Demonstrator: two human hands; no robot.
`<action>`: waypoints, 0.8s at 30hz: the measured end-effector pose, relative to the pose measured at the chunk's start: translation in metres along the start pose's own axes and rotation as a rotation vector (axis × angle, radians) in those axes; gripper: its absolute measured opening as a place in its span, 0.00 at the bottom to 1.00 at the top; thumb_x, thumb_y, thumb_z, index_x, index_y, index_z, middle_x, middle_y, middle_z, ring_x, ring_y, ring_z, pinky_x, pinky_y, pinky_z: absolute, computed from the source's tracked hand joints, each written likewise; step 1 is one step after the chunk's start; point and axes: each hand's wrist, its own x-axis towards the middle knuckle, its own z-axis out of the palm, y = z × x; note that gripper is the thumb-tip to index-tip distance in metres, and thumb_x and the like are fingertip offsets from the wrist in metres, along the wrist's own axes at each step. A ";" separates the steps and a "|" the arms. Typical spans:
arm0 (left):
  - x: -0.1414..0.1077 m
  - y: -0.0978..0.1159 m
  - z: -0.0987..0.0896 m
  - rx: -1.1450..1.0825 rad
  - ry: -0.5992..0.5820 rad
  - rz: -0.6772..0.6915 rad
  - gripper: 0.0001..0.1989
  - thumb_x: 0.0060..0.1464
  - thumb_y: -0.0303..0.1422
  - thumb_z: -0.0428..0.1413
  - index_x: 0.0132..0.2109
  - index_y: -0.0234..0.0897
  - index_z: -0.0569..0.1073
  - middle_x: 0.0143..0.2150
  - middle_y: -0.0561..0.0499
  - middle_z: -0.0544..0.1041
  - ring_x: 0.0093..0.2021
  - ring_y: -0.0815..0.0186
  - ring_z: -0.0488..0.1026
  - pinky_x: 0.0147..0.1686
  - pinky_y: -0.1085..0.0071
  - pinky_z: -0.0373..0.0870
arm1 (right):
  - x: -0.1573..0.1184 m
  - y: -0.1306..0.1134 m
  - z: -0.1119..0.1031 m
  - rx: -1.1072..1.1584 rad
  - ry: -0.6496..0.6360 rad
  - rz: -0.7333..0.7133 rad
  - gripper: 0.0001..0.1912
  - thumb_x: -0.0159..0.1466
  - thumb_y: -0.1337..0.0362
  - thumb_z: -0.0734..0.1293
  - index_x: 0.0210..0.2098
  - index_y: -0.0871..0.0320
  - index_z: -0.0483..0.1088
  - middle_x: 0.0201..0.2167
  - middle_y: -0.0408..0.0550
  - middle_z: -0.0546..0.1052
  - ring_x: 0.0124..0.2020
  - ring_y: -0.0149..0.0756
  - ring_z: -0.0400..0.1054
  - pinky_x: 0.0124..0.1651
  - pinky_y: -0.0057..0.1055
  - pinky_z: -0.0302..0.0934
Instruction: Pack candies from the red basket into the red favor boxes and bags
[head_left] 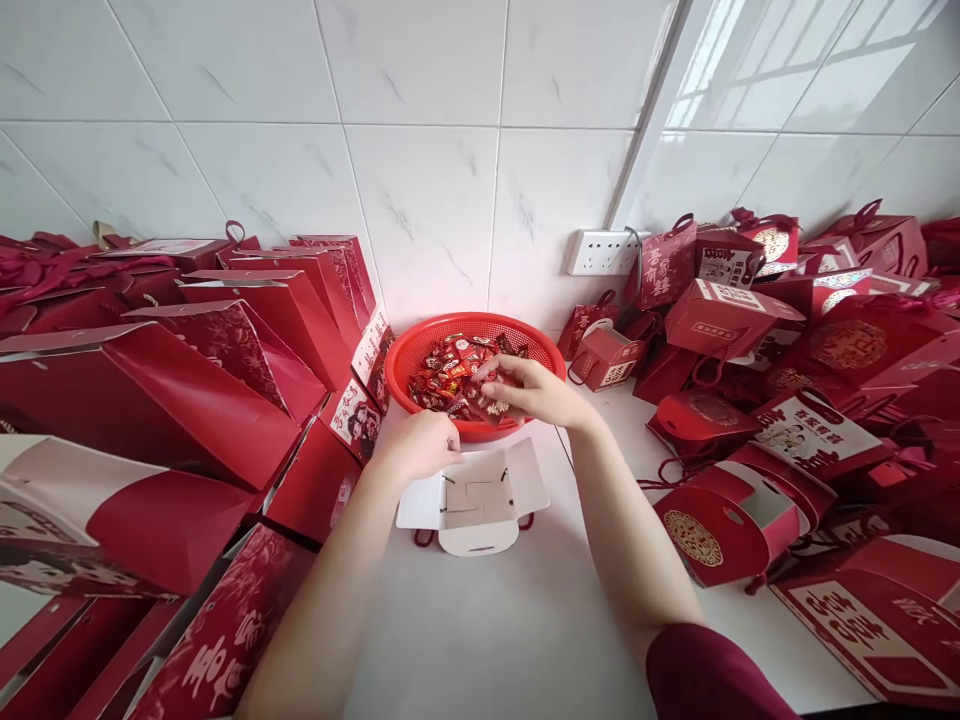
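Over the red plastic basket (pixel 397 385), my right hand (pixel 536 388) reaches in, its fingers bent and apart at the candies. Wrapped candies (pixel 454 372) in red and dark wrappers fill the basket. My left hand (pixel 421 445) is closed at the basket's near left rim, beside the small gift box; its fingertips are mostly hidden, so I cannot see what they hold. That gift box (pixel 480 500) stands in front of the basket with its flaps spread, showing a white inside with no candy in it. Dark red cord loops stick out at its sides.
Rows of red paper gift bags (pixel 285 330) stand along the left. On the right, red gift boxes (pixel 750 420) with cord handles are heaped together. A white power strip (pixel 604 252) is fixed to the tiled wall (pixel 420 200) behind the white tabletop (pixel 495 630).
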 end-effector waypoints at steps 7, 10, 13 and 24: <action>-0.001 0.002 -0.002 0.005 -0.026 -0.013 0.08 0.47 0.37 0.57 0.27 0.42 0.79 0.24 0.52 0.76 0.23 0.67 0.67 0.26 0.70 0.52 | -0.029 -0.027 -0.009 -0.304 -0.087 -0.039 0.13 0.64 0.59 0.64 0.47 0.51 0.72 0.44 0.43 0.78 0.44 0.36 0.72 0.46 0.32 0.65; -0.006 0.004 -0.007 -0.022 -0.019 -0.005 0.08 0.48 0.38 0.57 0.28 0.42 0.79 0.26 0.52 0.78 0.25 0.67 0.69 0.27 0.70 0.54 | -0.027 -0.006 -0.021 -0.458 0.086 0.144 0.12 0.65 0.59 0.62 0.45 0.52 0.72 0.41 0.45 0.79 0.41 0.38 0.72 0.43 0.33 0.64; -0.012 0.004 -0.018 -0.127 0.036 0.017 0.12 0.52 0.42 0.55 0.31 0.41 0.79 0.28 0.53 0.78 0.26 0.67 0.70 0.27 0.71 0.58 | -0.017 0.017 -0.025 -0.674 0.156 0.306 0.12 0.66 0.59 0.59 0.42 0.53 0.72 0.41 0.47 0.79 0.40 0.39 0.72 0.41 0.33 0.61; 0.056 -0.024 -0.014 -0.212 0.191 -0.040 0.14 0.50 0.31 0.58 0.45 0.38 0.78 0.44 0.49 0.80 0.42 0.66 0.75 0.43 0.75 0.70 | 0.010 0.043 -0.006 -0.881 0.086 0.377 0.19 0.67 0.55 0.55 0.32 0.55 0.74 0.39 0.52 0.79 0.42 0.47 0.71 0.46 0.39 0.57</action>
